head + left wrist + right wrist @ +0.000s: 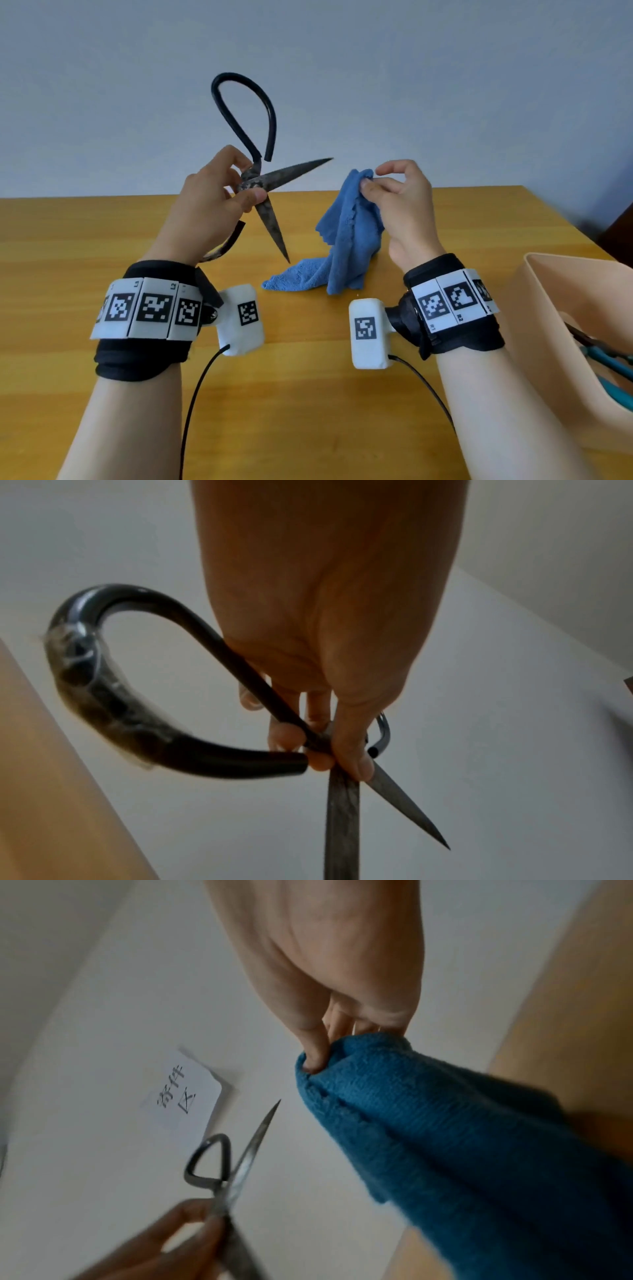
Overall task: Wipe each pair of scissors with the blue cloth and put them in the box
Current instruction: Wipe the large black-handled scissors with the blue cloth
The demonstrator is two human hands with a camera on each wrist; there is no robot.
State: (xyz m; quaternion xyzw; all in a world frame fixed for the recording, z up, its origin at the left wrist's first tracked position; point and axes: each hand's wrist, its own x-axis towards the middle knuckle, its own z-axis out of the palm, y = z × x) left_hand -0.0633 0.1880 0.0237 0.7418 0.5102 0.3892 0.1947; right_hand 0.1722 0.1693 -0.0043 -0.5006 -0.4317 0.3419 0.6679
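Note:
My left hand (219, 195) pinches a large pair of dark iron scissors (270, 185) at the pivot, held up above the table. Its blades are spread apart, one pointing right, one down; one black loop handle rises high, the other hangs behind my wrist. In the left wrist view the scissors (342, 804) show the thumb and fingers clamped at the pivot. My right hand (394, 195) pinches the top of the blue cloth (346, 240), whose lower end drapes onto the wooden table (102, 233). The right wrist view shows the blue cloth (445, 1150) hanging from my fingers, and the scissors (240, 1172) to its left.
A beige plastic box (548, 325) stands at the right edge of the table, with other scissors with teal handles (603, 359) inside it. A grey wall rises behind the table. A paper label (185, 1093) is stuck on the wall.

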